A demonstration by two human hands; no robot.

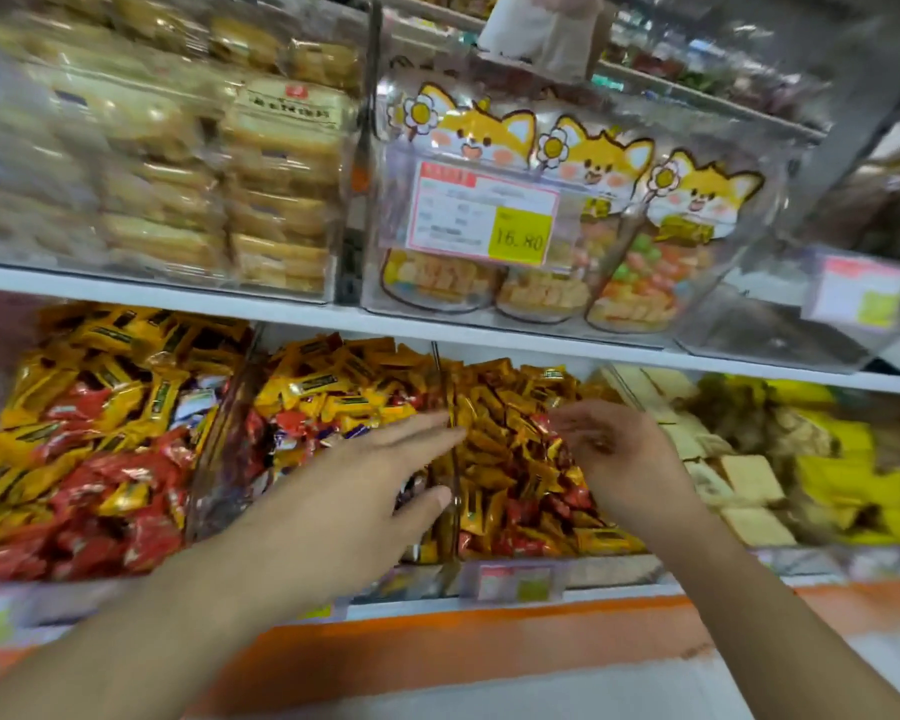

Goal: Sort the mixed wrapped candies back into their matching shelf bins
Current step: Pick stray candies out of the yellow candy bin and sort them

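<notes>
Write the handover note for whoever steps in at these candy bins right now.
Left hand: open, fingers straight, over the clear divider between the middle bin and the right candy bin.
Right hand: over the right candy bin, fingers loosely curled; blur hides whether it pinches a candy.
Done: cannot tell.
Left: red wrappers lie among gold ones in the right bin; the left bin and middle bin are mixed too.

The candies (515, 459) wear glossy, crinkled foil-like wrappers in yellow and red. The bin dividers (450, 459) are clear, shiny plastic. The shelf edge (281, 304) looks smooth, painted white.
</notes>
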